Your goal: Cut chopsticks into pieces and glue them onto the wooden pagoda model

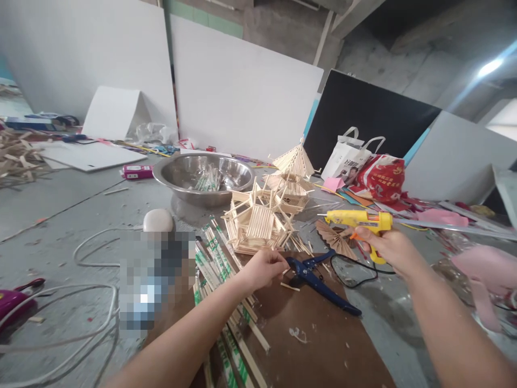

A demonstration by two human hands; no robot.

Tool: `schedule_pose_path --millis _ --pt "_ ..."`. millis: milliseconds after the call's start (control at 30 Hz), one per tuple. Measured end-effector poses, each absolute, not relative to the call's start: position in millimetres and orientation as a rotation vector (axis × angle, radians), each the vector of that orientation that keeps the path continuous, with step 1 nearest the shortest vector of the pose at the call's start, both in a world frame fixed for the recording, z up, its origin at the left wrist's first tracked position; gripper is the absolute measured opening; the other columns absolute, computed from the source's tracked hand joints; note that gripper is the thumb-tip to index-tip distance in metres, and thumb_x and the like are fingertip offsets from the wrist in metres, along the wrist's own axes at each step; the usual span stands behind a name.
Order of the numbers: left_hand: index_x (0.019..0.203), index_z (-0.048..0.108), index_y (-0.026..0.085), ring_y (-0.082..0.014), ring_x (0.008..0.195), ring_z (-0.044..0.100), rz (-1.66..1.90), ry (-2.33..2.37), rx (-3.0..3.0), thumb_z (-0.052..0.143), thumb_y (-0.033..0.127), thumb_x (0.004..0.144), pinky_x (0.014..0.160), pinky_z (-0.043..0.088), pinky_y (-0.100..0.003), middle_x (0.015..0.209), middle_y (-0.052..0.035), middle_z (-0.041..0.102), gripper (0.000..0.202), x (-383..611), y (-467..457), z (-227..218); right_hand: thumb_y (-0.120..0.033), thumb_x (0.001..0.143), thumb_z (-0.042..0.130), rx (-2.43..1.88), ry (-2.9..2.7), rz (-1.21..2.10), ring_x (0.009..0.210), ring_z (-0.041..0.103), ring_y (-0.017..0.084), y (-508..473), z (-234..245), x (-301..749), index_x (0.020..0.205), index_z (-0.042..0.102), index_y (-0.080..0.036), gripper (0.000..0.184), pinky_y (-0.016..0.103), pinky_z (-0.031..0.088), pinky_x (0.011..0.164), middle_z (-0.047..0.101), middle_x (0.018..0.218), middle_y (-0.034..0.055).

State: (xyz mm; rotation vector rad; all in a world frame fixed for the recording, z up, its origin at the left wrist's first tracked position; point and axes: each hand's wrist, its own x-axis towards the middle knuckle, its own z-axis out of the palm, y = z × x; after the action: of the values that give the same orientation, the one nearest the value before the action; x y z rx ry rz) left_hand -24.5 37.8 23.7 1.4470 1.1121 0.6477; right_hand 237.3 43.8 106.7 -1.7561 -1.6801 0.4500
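Note:
My right hand (390,249) is wrapped round the handle of a yellow hot glue gun (355,218), whose nozzle points left, with a finger at the orange trigger. My left hand (264,270) is closed in a pinch beside the blue ratchet cutter (319,285); what its fingertips hold is too small to make out. The cutter lies on a brown board (323,339), with a short stick piece (290,287) near its jaws. Just behind my left hand stands a small structure of wooden sticks (260,223). Packs of chopsticks in green-printed wrappers (218,253) lie under my left forearm.
A steel basin (165,175) holds more wrapped sticks. Behind the structure stands a stick-built piece with a cone-shaped roof (297,160). A folded paper fan (335,237), a red bag (382,178) and pink sheets lie to the right. White cable (97,231) loops across the left floor.

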Motion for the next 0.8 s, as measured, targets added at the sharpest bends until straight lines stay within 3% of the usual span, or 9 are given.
schedule_pose_path --millis 100,200,367,567,700,800 --pt "0.059 0.056 0.014 -0.0076 0.044 0.039 0.546 1.202 1.788 0.046 0.034 0.070 0.043 0.027 -0.020 0.049 0.0032 0.049 0.025 -24.7 35.8 25.3 -0.058 0.064 0.052 -1.806 -1.495 0.566 0.034 0.040 0.007 43.7 91.3 262.8 0.053 0.051 -0.016 0.043 0.019 0.032 0.035 0.048 0.040 -0.0017" --pt "0.059 0.057 0.015 -0.0092 0.051 0.041 0.507 1.215 2.030 0.043 0.034 0.072 0.047 0.028 -0.020 0.051 0.0029 0.048 0.027 -24.9 33.7 27.2 -0.058 0.063 0.052 -1.795 -1.299 0.728 0.034 0.041 0.007 50.8 71.7 281.7 0.058 0.050 -0.016 0.043 0.018 0.030 0.032 0.047 0.038 -0.0026" --pt "0.064 0.058 0.016 -0.0101 0.052 0.042 0.391 1.261 2.175 0.038 0.037 0.076 0.048 0.029 -0.020 0.055 0.0018 0.051 0.031 -24.6 28.0 37.3 -0.056 0.069 0.047 -1.822 -1.230 0.782 0.034 0.046 0.010 76.4 34.2 291.2 0.072 0.052 -0.016 0.040 0.021 0.038 0.035 0.047 0.038 -0.0031" --pt "0.070 0.061 0.018 -0.0122 0.057 0.049 0.259 1.352 2.294 0.040 0.037 0.076 0.051 0.032 -0.021 0.064 -0.0009 0.060 0.029 -26.9 24.7 52.3 -0.052 0.077 0.038 -1.994 -1.355 0.699 0.053 0.059 0.014 100.8 13.9 289.5 0.079 0.056 -0.016 0.040 0.024 0.046 0.049 0.061 0.060 0.0040" --pt "0.075 0.062 0.018 -0.0134 0.062 0.052 0.202 1.384 2.319 0.041 0.036 0.076 0.054 0.035 -0.021 0.070 -0.0025 0.062 0.028 -29.1 22.6 55.0 -0.057 0.073 0.039 -2.231 -1.481 0.475 0.078 0.060 0.028 106.7 12.4 293.8 0.070 0.061 -0.013 0.050 0.037 0.045 0.066 0.063 0.071 0.0141" --pt "0.076 0.062 0.019 -0.0135 0.063 0.053 0.187 1.410 2.300 0.042 0.033 0.075 0.055 0.035 -0.021 0.071 -0.0026 0.063 0.025 -29.5 18.8 54.2 -0.060 0.074 0.032 -2.349 -1.564 0.318 0.089 0.057 0.033 106.2 12.3 295.0 0.077 0.063 -0.011 0.058 0.043 0.041 0.072 0.063 0.083 0.0195"
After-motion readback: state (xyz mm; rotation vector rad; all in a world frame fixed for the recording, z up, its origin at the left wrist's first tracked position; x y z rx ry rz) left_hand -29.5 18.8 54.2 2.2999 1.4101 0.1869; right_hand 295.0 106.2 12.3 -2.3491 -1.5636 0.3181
